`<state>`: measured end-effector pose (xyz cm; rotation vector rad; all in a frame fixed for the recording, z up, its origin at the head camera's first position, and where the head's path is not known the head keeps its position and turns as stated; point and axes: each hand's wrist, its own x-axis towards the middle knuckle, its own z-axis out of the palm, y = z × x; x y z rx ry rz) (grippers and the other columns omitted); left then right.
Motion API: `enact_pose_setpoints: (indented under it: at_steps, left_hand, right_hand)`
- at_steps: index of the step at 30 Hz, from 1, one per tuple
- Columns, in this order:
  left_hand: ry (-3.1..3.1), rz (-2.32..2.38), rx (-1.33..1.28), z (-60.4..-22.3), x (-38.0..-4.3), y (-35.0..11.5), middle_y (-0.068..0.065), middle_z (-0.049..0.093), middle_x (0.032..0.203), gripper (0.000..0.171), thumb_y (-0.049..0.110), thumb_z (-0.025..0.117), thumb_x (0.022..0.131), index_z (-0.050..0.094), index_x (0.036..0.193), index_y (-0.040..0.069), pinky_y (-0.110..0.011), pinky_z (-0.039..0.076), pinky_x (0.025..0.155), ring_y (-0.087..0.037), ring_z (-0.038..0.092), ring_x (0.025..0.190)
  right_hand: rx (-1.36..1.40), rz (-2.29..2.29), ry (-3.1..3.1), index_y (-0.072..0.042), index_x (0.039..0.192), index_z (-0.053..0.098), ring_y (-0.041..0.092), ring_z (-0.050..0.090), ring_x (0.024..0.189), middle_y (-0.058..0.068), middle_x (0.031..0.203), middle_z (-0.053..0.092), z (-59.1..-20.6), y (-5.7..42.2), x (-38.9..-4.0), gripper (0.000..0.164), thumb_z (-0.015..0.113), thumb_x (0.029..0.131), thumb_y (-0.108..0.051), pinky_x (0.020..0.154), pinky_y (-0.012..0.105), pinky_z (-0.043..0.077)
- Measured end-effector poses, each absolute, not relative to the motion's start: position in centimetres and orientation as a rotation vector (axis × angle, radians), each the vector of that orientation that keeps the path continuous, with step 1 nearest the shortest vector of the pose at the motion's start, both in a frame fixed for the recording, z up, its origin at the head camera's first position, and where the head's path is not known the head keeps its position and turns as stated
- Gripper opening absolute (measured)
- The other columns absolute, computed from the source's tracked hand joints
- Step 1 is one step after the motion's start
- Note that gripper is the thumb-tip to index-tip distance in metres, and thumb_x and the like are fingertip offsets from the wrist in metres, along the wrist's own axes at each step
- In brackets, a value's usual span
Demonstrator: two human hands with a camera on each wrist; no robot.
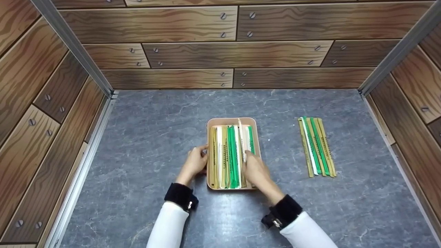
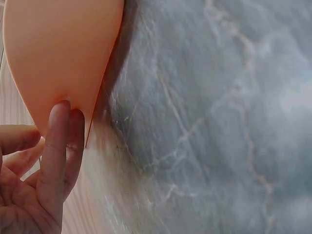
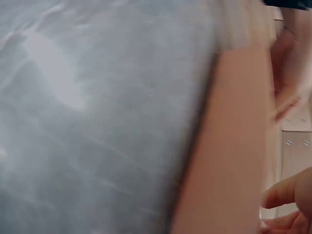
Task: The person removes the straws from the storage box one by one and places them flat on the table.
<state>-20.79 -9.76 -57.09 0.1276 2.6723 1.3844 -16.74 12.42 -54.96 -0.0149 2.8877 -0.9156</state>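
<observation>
A shallow peach-coloured box [image 1: 231, 120] sits mid-table, filled with long thin paper-wrapped sticks [image 1: 234, 158] in green, white and gold, laid side by side. My left hand [image 1: 195, 161] is at the box's left side; in the left wrist view its fairly straight fingers [image 2: 57, 131] touch the outer wall. Over the box's right part, my right hand [image 1: 255, 169] pinches a white wrapped stick [image 1: 240, 132], whose far end rises over the far rim. The right wrist view is blurred and shows the box's wall [image 3: 229, 146] with part of the right hand [image 3: 290, 204].
Several more wrapped sticks [image 1: 317, 148], gold, green and white, lie in a row on the grey marbled table [image 1: 155, 120] to the right of the box. Wood-patterned panels [image 1: 234, 55] enclose the back and both sides.
</observation>
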Motion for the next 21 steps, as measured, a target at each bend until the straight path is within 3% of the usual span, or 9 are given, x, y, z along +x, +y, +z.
enact_pose_setpoints:
  at_steps: [4, 7, 13, 21]
  left_hand:
    - [2.661, 1.393, 0.130, -57.1, -20.8, -9.8, -0.011, 0.065, 0.075, 0.041, 0.000, 0.057, 0.093, 0.057, 0.134, -0.004, -0.028, 0.052, 0.051, -0.014, 0.057, 0.058]
    - [2.670, 1.391, 0.128, -57.2, -20.8, -9.8, -0.012, 0.065, 0.075, 0.040, -0.001, 0.057, 0.092, 0.058, 0.133, -0.004, -0.028, 0.052, 0.051, -0.014, 0.058, 0.058]
    - [2.679, 1.385, 0.126, -57.1, -20.8, -9.8, -0.012, 0.065, 0.076, 0.041, -0.002, 0.056, 0.091, 0.058, 0.132, -0.004, -0.028, 0.052, 0.052, -0.015, 0.058, 0.060]
    - [2.663, 1.392, 0.119, -57.1, -20.8, -9.8, -0.012, 0.065, 0.076, 0.043, -0.002, 0.055, 0.091, 0.057, 0.134, -0.003, -0.028, 0.052, 0.051, -0.014, 0.058, 0.059]
  right_hand:
    - [-0.022, -1.135, 2.840, 0.004, 0.132, 0.057, 0.018, 0.054, 0.052, 0.013, 0.083, 0.066, -53.8, 14.1, -16.6, 0.043, 0.055, 0.090, 0.002, 0.044, 0.030, 0.047]
    - [-0.008, -1.211, 2.859, 0.004, 0.126, 0.063, 0.014, 0.054, 0.056, 0.011, 0.087, 0.068, -53.2, 15.7, -16.5, 0.038, 0.058, 0.089, 0.001, 0.046, 0.028, 0.047]
    - [0.053, -1.256, 2.978, 0.005, 0.116, 0.068, 0.023, 0.064, 0.068, 0.015, 0.088, 0.070, -53.1, 19.8, -16.4, 0.030, 0.064, 0.087, 0.000, 0.056, 0.035, 0.052]
    - [0.282, -1.084, 3.095, 0.002, 0.120, 0.067, 0.033, 0.067, 0.081, 0.018, 0.096, 0.070, -53.0, 26.1, -16.5, 0.030, 0.062, 0.091, -0.005, 0.064, 0.043, 0.053]
